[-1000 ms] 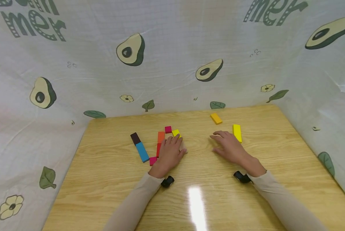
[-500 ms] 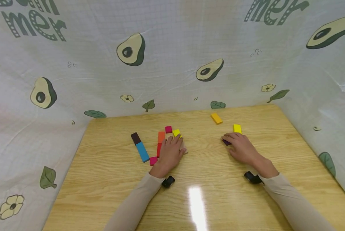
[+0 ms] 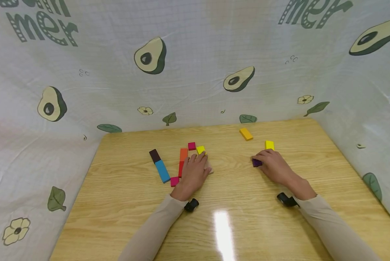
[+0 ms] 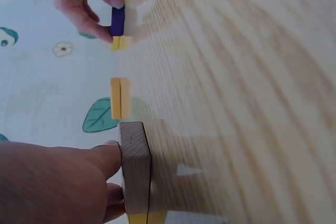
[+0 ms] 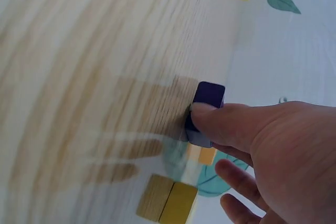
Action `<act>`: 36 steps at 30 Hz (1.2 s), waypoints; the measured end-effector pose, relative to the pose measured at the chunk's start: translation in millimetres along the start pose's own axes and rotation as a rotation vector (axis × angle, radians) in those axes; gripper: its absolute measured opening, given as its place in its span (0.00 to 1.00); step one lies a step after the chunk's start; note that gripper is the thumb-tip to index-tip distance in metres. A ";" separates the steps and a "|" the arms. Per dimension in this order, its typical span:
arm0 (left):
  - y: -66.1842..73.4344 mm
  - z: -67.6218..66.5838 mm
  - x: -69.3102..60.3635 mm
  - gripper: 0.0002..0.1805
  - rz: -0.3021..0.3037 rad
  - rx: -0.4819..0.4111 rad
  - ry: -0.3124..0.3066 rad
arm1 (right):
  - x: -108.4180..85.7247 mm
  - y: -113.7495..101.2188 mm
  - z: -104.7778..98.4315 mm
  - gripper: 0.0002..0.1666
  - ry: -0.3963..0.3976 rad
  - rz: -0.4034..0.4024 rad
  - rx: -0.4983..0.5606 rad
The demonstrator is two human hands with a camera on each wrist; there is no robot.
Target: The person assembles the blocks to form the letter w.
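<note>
My left hand (image 3: 193,175) lies over a pale plain wood block (image 4: 136,174), with thumb and fingers touching its top. A small yellow block (image 3: 201,149) sits at the fingertips. Just left of the hand are a red block (image 3: 180,169), partly covered, and an orange-red block (image 3: 183,154) end to end with it. On the right, my right hand (image 3: 278,170) pinches a dark purple block (image 5: 210,94) between thumb and fingers. How far it is off the table, I cannot tell. Behind that hand stands a yellow block (image 3: 269,145), its near part hidden.
An orange block (image 3: 246,134) lies near the back edge of the wooden table (image 3: 243,217). Magenta blocks (image 3: 191,146) flank the red row. Further left, a dark brown block (image 3: 154,156) adjoins a blue block (image 3: 162,171). A printed cloth (image 3: 195,94) walls the back and sides.
My right hand has moved right and now pinches the purple block, which has shifted slightly toward me in the last half second. The left hand has stayed in place.
</note>
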State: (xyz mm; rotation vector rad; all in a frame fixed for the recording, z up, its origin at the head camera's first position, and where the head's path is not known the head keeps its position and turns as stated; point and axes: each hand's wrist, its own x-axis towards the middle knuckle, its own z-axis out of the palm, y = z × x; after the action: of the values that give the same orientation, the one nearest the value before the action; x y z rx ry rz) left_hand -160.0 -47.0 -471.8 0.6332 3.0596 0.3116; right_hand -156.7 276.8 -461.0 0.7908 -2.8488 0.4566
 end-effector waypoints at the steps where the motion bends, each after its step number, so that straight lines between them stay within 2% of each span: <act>1: 0.1 0.0 -0.2 0.29 0.001 -0.002 0.002 | 0.6 -0.8 0.6 0.22 0.006 -0.009 0.004; 7: 0.3 0.5 -1.2 0.29 0.000 -0.009 0.004 | 7.2 -14.8 5.5 0.22 0.025 -0.044 0.029; 13: 0.6 1.0 -1.3 0.29 -0.002 0.007 0.004 | 17.2 -42.3 12.2 0.22 0.006 -0.057 0.045; 23: 1.6 -1.0 -0.4 0.29 -0.012 0.044 -0.013 | 31.7 -82.4 28.5 0.21 -0.021 -0.138 0.107; 28: 2.3 -1.9 0.1 0.29 -0.020 0.034 -0.023 | 38.3 -93.8 35.4 0.21 -0.024 -0.155 0.123; 36: 2.0 -1.7 0.4 0.29 -0.023 0.034 -0.030 | 41.9 -101.7 40.7 0.19 -0.059 -0.133 0.134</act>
State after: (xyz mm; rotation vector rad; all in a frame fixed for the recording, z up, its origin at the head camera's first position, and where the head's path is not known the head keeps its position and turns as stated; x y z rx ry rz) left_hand -159.6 -45.3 -469.7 0.5974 3.0476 0.2477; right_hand -141.6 160.6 -464.7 1.0272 -2.8188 0.6206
